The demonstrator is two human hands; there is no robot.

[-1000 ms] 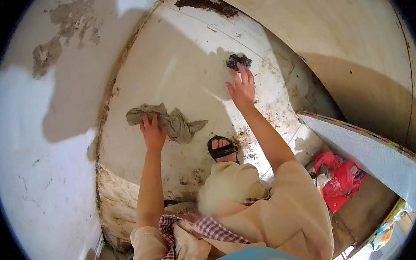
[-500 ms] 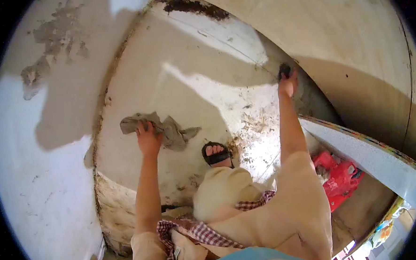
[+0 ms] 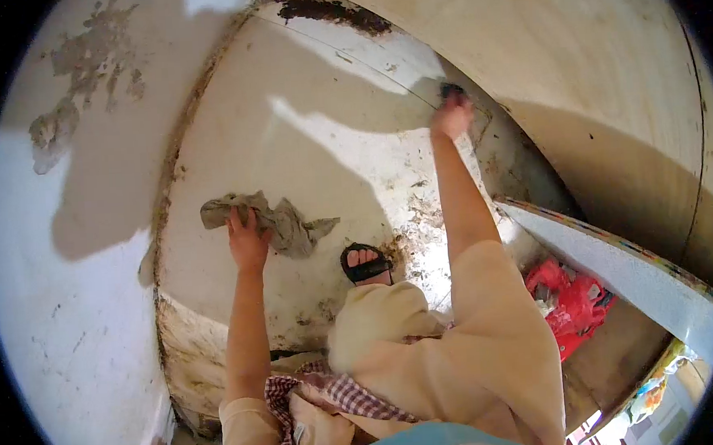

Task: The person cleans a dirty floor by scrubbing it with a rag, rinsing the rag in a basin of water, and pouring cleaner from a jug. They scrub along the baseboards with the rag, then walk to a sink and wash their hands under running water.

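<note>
My left hand (image 3: 249, 243) lies on a crumpled grey cloth (image 3: 284, 226) on the dirty white floor, its fingers spread over the cloth's left part. Farther forward and to the right, my right hand (image 3: 453, 117) is closed round a dark scrubbing pad (image 3: 450, 91), partly hidden by the fingers and blurred. The pad is against the floor, near the edge of the pale curved panel. One foot in a black sandal (image 3: 366, 263) stands between my arms.
A stained white wall (image 3: 78, 301) rises on the left. The pale panel (image 3: 607, 72) spans the upper right. At the lower right, a red plastic bag (image 3: 574, 304) lies beside a white board (image 3: 616, 249). Dark grime (image 3: 336, 14) marks the far edge.
My right hand first swept right with the pad, closing round it, then came back a little to the left. My left hand has stayed on the cloth. The view has shifted slightly.
</note>
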